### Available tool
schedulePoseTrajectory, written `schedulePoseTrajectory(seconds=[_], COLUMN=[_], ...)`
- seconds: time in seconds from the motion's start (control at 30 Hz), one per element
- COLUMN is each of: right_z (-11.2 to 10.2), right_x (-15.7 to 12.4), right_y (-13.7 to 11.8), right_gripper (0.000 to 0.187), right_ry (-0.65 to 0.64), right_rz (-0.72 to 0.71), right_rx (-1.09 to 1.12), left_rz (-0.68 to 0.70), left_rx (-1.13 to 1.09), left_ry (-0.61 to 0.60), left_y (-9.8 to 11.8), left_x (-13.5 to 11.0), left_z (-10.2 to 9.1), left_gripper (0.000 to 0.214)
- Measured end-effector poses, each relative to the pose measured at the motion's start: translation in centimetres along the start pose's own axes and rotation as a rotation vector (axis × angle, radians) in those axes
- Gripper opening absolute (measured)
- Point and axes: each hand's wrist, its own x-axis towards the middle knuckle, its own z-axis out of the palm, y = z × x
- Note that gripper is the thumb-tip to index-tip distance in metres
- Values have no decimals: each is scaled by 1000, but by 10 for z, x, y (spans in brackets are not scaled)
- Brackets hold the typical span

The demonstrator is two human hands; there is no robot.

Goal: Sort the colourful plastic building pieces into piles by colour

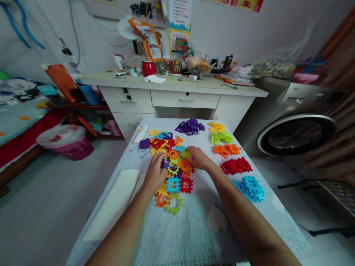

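Note:
A mixed heap of plastic interlocking building pieces [173, 170] lies in the middle of the cloth-covered table [177, 236]. At its left edge, my left hand [155, 173] has thumb and forefinger on either side of a purple piece [165, 163]. Across the heap, my right hand [199, 158] is closed at the edge of a yellow-green piece [185, 154]; its fingertips are partly hidden. Nearer to me lie a light blue window piece [173, 184], a red window piece [186, 185] and a green ring-shaped piece [173, 204].
Single-colour piles line the right side: yellow [216, 127], green [221, 137], orange [226, 149], red [236, 166] and blue [250, 188]. A purple pile [190, 126] sits at the far edge. At left are a white power strip [141, 134] and a pale flat strip [112, 205].

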Motion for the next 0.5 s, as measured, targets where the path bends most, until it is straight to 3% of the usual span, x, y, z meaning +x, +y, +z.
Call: schedulePoseTrajectory(seconds=[0.1, 0.27, 0.5], right_z=[15, 20, 24], right_x=[2, 1, -3], right_y=[3, 12, 17], right_gripper=[37, 23, 27], right_ry=[15, 75, 318], right_rz=[-23, -19, 165], right_rx=[-24, 64, 216], left_rz=[-14, -47, -172], left_rx=[49, 219, 349], left_ry=[35, 85, 64], left_y=[0, 1, 0], left_x=[0, 1, -2], left_z=[-1, -5, -10], left_gripper=[57, 46, 38])
